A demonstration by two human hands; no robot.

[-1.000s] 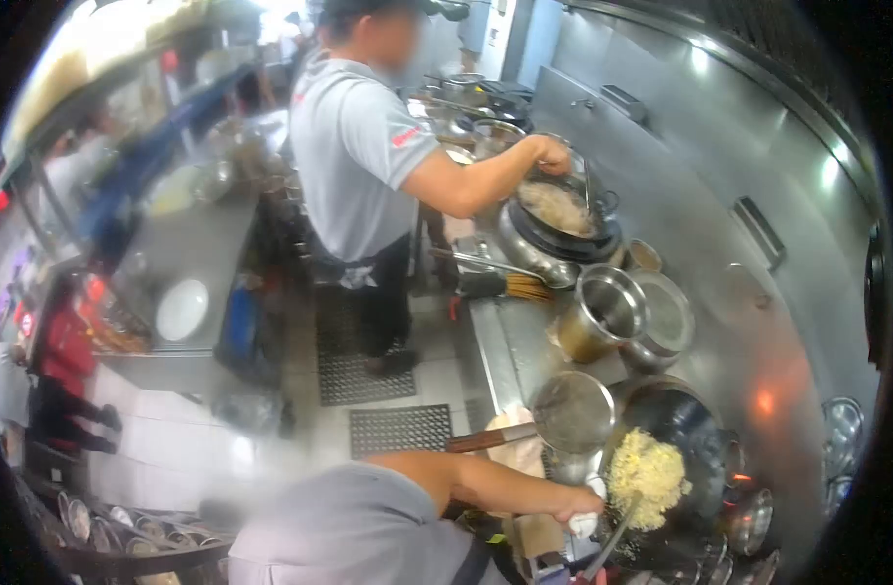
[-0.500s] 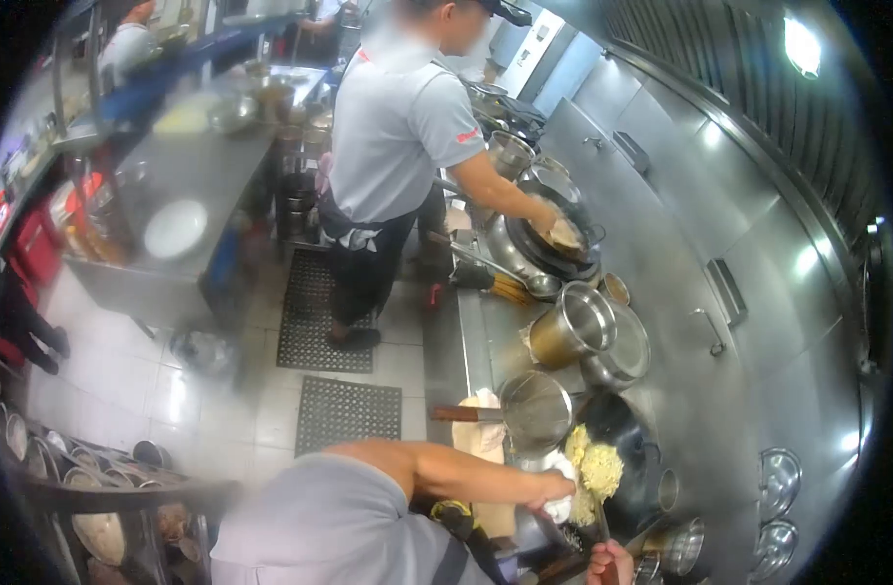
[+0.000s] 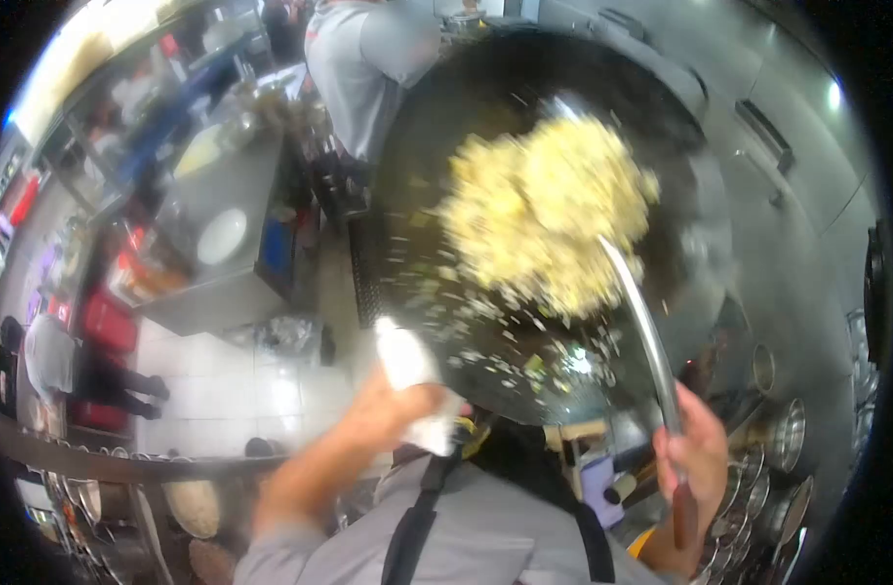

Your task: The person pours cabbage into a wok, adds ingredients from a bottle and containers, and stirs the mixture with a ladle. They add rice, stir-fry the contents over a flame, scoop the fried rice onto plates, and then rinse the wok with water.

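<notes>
A large dark wok (image 3: 415, 234) is raised close to the camera and tilted, its inside facing me. My left hand (image 3: 393, 402) is closed around a folded white cloth (image 3: 405, 359) at the wok's near-left edge; the cloth hides the grip beneath. Yellow fried rice (image 3: 500, 219) is heaped in the middle, with loose grains and green bits scattered below it. In my right hand (image 3: 702, 444) is a ladle (image 3: 645, 327) with a metal shaft and wooden handle. Its bowl is buried in a rounded mound of rice.
Beyond the wok stands a co-worker (image 3: 344, 68) in a grey shirt. A steel counter (image 3: 212, 292) with a white plate (image 3: 222, 236) is on the left. Metal bowls (image 3: 786, 434) are on the right, below the steel wall. Another person (image 3: 56, 361) is at far left.
The wok has come up from the stove towards the camera, with the cloth and my left hand. The ladle and rice rose too. My view has shifted, and the wok now covers the stove.
</notes>
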